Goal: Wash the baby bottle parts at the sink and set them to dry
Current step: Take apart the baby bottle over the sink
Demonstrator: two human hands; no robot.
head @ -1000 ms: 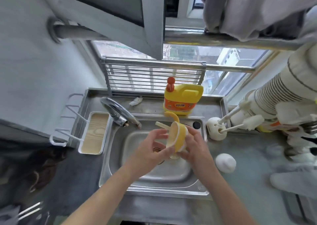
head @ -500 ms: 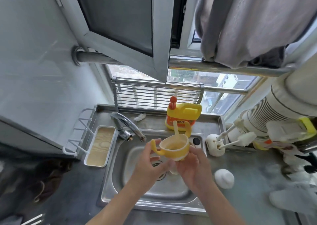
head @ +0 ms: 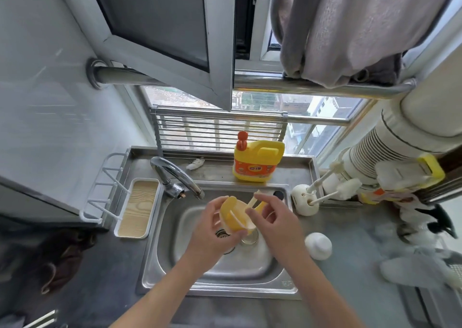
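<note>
Over the sink (head: 225,290), left hand (head: 215,230) grips yellow lid (head: 233,215), right hand (head: 275,220) pinches its straw (head: 255,196)

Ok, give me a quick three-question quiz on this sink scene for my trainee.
1. True or false: the yellow detergent jug stands inside the sink.
2. The white dome cap lies: A in the basin, B on the counter right of the sink, C in a hand.
3. Fill in: the left hand grips the yellow handled lid over the ____.
Key: 1 false; 2 B; 3 sink.
</note>
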